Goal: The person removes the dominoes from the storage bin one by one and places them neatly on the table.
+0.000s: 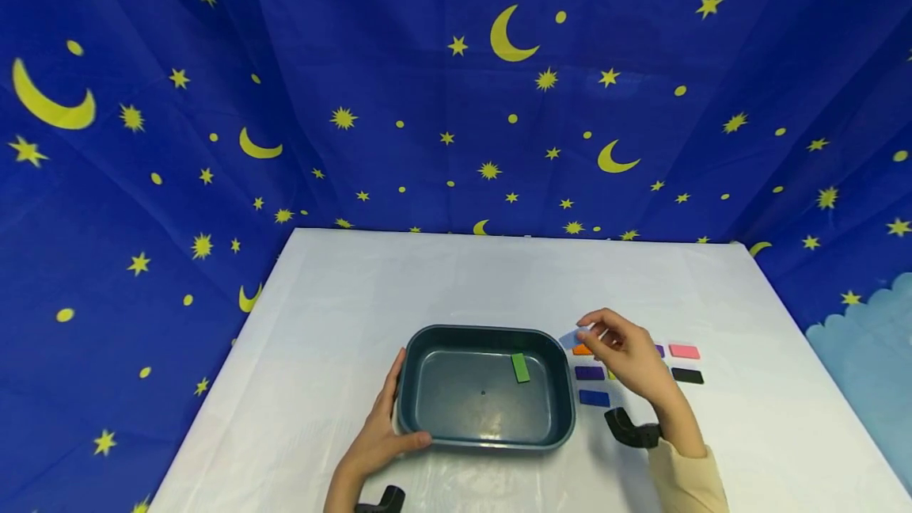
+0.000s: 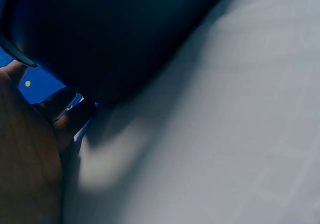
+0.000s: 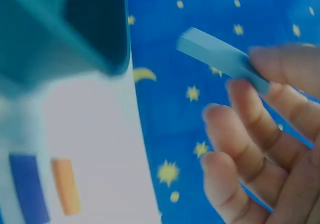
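Observation:
A dark teal plastic basin (image 1: pixel 456 402) sits on the white table, with a single green block (image 1: pixel 521 368) lying inside near its right end. My left hand (image 1: pixel 378 440) grips the basin's left end, thumb on the front rim and fingers along the outer wall. Thumb and fingertips of my right hand (image 1: pixel 630 356) pinch one end of a light blue rectangular block (image 3: pixel 215 53). This block is up beside the basin's right rim, its free end pointing toward the basin. Below the right hand lie an orange block (image 1: pixel 582 350) and a yellow block (image 1: pixel 611 374), partly hidden.
Right of the basin lie a purple block (image 1: pixel 590 373), a blue block (image 1: pixel 594 398), a pink block (image 1: pixel 684 351) and a black block (image 1: pixel 687 376). Another purple block (image 1: pixel 660 351) shows behind the right hand. A blue star-patterned curtain (image 1: pixel 427 85) surrounds the table (image 1: pixel 342 299).

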Available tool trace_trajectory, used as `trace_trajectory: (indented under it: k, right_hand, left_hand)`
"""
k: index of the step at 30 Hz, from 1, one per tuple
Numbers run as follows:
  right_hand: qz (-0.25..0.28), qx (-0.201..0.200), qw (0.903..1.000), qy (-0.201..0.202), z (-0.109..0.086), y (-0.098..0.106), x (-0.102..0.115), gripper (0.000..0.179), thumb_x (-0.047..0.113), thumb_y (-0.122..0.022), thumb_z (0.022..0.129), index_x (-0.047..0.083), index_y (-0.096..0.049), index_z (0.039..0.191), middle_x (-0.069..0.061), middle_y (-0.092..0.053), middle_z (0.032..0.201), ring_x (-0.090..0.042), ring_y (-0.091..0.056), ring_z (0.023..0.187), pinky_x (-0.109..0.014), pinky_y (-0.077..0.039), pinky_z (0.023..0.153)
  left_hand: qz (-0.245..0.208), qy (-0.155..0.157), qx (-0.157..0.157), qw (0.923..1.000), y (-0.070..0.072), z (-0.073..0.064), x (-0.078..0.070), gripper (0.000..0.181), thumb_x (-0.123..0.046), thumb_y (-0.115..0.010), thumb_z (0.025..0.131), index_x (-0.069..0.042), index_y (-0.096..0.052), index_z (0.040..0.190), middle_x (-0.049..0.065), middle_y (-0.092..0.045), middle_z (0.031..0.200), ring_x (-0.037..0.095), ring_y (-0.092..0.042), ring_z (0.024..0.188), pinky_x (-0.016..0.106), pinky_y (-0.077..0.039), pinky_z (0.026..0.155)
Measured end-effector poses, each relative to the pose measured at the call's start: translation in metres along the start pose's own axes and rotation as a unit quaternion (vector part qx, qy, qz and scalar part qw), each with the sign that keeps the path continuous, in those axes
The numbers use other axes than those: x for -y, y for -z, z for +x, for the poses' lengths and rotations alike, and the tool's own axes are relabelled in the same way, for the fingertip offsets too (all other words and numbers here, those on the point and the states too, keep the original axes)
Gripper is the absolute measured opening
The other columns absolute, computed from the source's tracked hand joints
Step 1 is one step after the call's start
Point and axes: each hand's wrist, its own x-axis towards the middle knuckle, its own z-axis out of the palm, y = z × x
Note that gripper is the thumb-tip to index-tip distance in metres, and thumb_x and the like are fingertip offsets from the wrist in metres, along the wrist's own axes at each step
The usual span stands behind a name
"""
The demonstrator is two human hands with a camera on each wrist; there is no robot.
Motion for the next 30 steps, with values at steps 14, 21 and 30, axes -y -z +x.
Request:
trace_trajectory:
  k: [14,21,30]
  right_hand:
    - [-0.024,-0.095,0.9885,-0.115,-0.042,0.002,-0.071,0.028,0.034,-0.060,0.094,0.007,-0.059,0.105,-0.009,-0.061,0.080,-0.019,-0.058,0.059,-0.039,-0.044,0.046]
    - [0.000,-0.078,0.9844,-0.158,-0.055,0.004,-0.066,0.024,0.016,-0.063,0.093,-0.004,-0.060,0.105,-0.013,-0.059,0.079,-0.020,-0.057,0.057,-0.027,-0.046,0.052]
    - [-0.025,-0.039,0.9655,-0.256,-0.060,0.004,-0.072,0.029,0.019,-0.061,0.094,-0.003,-0.056,0.113,-0.009,-0.057,0.080,-0.020,-0.057,0.060,-0.030,-0.043,0.058]
  left_hand:
    - [0.003,0.000,-0.002,1.0000,0.000,0.000,0.000,0.116,-0.027,-0.083,0.068,-0.025,-0.005,0.154,0.004,-0.008,0.158,0.037,-0.015,0.138,0.069,-0.016,0.098]
    - [0.002,0.001,-0.002,1.0000,0.000,0.000,-0.001,0.117,-0.026,-0.083,0.068,-0.027,-0.005,0.154,0.003,-0.008,0.158,0.036,-0.014,0.138,0.069,-0.015,0.099]
    - [-0.005,-0.002,0.003,1.0000,0.000,0.000,0.000,0.116,-0.030,-0.083,0.069,-0.028,-0.004,0.154,0.001,-0.007,0.158,0.034,-0.013,0.138,0.068,-0.015,0.099]
